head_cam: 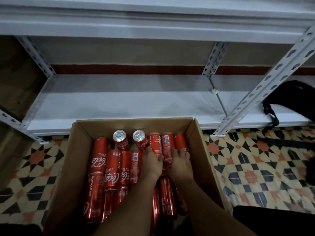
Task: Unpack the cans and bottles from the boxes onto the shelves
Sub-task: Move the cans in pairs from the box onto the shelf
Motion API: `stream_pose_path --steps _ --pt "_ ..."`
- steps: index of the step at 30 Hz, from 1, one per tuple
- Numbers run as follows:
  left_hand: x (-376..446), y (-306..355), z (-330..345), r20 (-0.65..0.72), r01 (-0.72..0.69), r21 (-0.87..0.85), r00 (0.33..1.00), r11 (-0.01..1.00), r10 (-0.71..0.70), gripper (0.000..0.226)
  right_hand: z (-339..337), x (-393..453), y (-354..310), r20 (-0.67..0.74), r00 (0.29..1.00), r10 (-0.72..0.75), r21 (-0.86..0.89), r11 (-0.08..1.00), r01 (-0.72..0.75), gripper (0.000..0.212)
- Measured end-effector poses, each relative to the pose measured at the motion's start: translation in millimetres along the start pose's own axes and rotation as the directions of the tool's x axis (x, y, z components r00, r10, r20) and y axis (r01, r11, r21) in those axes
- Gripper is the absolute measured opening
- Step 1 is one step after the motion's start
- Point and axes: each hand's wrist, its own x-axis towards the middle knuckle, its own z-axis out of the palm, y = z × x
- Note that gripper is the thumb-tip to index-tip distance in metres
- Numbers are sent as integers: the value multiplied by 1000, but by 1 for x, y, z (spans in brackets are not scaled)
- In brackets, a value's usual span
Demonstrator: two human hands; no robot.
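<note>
Both hands are down in the cardboard box [80, 150] here. Left hand [152, 163] has its grip wrapped around a lying red can [155, 146], thumb tucked against the side. Right hand [181, 163] rests on the next can [167, 149] over, fingers spread over it, but can't tell if that grip is actually closed on it. Rest of the box is packed with red cola cans [112, 169], mostly lying flat, and two standing cans [119, 136] show silver tops near the far wall. Box sits on patterned floor tiles [255, 167], right up against the low white shelf [119, 103]. A black bag [288, 97] sits on the shelf off to the right.
</note>
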Motion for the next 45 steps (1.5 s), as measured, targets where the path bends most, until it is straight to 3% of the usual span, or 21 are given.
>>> stream_pose_path --steps 7,12,16,19,25,28,31,34,36,41,45 --pt "19 -10 17 -31 39 64 999 997 -37 84 17 11 1 -21 998 -53 -160 986 49 94" --pt "24 -17 19 -50 16 64 999 998 -13 84 21 10 2 -114 985 -129 -223 970 101 84" --pt "24 -15 15 -17 46 45 999 998 -45 90 15 11 5 -55 990 -129 -210 971 115 83" --pt "20 -11 12 -7 37 68 999 997 -37 94 11 6 8 -90 984 -151 -169 976 135 87" --pt "5 -3 6 -50 10 43 999 999 -8 84 -11 -1 4 -28 972 -232 14 972 233 82" --pt "-10 14 -6 -165 -107 72 979 992 118 56 -22 -2 4 -34 966 -257 43 965 259 84" --pt "-18 31 -27 -218 -196 88 953 977 211 38 -38 -4 5 -67 950 -303 70 949 308 70" --pt "-24 47 -48 -243 -270 129 924 954 295 40 -58 -13 3 -110 949 -294 143 941 308 57" --pt "-30 59 -63 -277 -320 112 899 941 339 46 -76 -21 -1 -182 949 -258 281 911 301 52" --pt "-49 94 -97 -341 -432 -83 859 898 382 59 -133 -34 -17 -321 937 -139 528 795 298 54" --pt "-69 141 -122 -419 -488 -232 830 841 367 56 -179 -39 -29 -341 933 -118 687 646 333 58"
